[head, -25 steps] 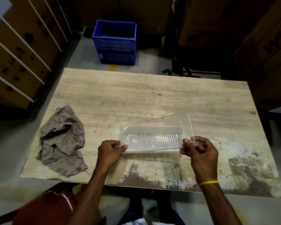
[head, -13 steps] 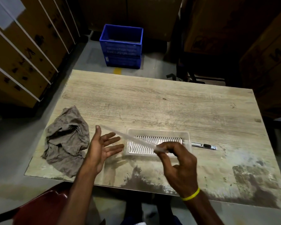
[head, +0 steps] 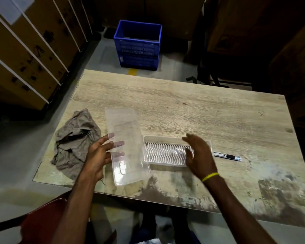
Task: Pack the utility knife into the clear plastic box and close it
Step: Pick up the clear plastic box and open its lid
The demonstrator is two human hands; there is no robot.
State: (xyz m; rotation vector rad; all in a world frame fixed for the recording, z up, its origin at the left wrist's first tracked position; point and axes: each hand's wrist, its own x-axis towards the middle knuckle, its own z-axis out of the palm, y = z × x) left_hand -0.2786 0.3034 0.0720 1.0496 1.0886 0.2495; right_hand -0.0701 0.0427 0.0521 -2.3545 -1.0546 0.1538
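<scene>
Two bare hands work over the worn wooden table (head: 183, 106); the left hand (head: 99, 155) holds the clear lid (head: 125, 147) off the box, its fingers (head: 115, 143) spread flat beneath the plastic and showing through it, the lid running lengthwise away from the person and tilted slightly; the right hand (head: 199, 154) hovers open above the right end of the clear plastic box (head: 165, 152), fingers loosely spread and blurred, gripping nothing, a yellow band (head: 209, 176) round its wrist; the box sits uncovered on the table, its ribbed wavy floor bare; the utility knife (head: 226, 156) lies flat on the table just right of the box, outside it, touched by neither hand; a crumpled brown cloth (head: 76, 143) lies at the table's left edge, beside the left hand; beyond the far edge a blue crate (head: 137, 46) stands on the floor, with strapped cardboard cartons (head: 25, 55) stacked to the left.
</scene>
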